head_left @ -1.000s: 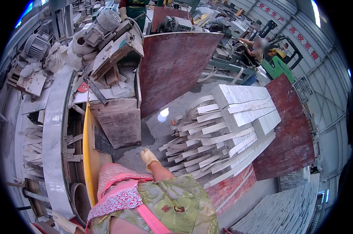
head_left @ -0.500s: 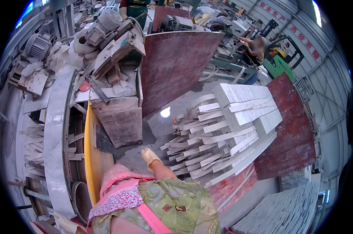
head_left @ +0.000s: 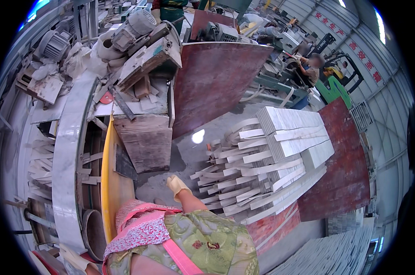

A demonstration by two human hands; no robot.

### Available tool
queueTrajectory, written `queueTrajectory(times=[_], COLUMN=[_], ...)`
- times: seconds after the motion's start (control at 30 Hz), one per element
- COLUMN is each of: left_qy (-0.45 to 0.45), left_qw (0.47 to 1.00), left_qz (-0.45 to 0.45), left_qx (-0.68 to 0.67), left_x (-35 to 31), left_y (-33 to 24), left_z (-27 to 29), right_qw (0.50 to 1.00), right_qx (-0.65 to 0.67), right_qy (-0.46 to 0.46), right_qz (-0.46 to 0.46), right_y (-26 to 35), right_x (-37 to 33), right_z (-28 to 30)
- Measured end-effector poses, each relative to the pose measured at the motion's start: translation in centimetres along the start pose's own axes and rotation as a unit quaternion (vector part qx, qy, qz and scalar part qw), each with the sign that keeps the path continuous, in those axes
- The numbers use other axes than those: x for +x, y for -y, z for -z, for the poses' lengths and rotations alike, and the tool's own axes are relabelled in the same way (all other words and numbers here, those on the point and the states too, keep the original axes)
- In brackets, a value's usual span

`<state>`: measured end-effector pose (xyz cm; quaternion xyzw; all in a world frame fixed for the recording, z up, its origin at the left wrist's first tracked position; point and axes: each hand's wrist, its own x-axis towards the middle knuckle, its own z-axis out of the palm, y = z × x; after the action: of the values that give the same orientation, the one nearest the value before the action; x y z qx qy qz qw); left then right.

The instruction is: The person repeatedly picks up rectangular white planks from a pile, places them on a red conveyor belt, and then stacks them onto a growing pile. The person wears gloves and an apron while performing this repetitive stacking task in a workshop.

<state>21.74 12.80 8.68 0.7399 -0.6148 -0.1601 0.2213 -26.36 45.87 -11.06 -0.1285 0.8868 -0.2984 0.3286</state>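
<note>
My right hand (head_left: 177, 185), in a cream rubber glove, hangs in front of me above the grey floor. Its fingers look curled together, and nothing shows in them. To its right are several pale marble strips (head_left: 232, 185), their ends jutting out unevenly from a stack. Low at the left edge is my left hand (head_left: 75, 260), also gloved in cream. Its fingers appear stretched out beside a red and pale curved edge (head_left: 42, 262), and I see nothing held. The left hand is partly blurred by the picture's rim.
A long marble-topped bench (head_left: 70, 183) with a yellow panel (head_left: 109, 183) runs along my left. Dusty motors (head_left: 141, 22) sit beyond it. A large reddish-brown board (head_left: 221, 82) leans ahead. Grey slabs (head_left: 326, 252) stand in rows at lower right. A person (head_left: 310, 68) works near a green forklift (head_left: 333, 89).
The view has swung slightly, so the bench, motors and far stack sit a little further right and lower. Both hands keep nearly the same pose.
</note>
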Motion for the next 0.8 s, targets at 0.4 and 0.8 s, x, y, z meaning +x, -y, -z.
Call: queueTrajectory(times=[0.4, 0.8], left_qy=[0.031, -0.034], left_qw=[0.996, 0.979], left_qz=[0.074, 0.132], left_qx=[0.049, -0.148], left_x=[-1.2, -4.5], left_y=[-2.7, -7.2], left_z=[1.2, 2.0], right_qw=[0.999, 0.981], right_qx=[0.044, 0.134], right_qy=[-0.013, 0.138], right_qz=[-0.025, -0.022], right_y=[2.6, -2.1], right_x=[0.4, 5.3], right_z=[2.4, 2.8])
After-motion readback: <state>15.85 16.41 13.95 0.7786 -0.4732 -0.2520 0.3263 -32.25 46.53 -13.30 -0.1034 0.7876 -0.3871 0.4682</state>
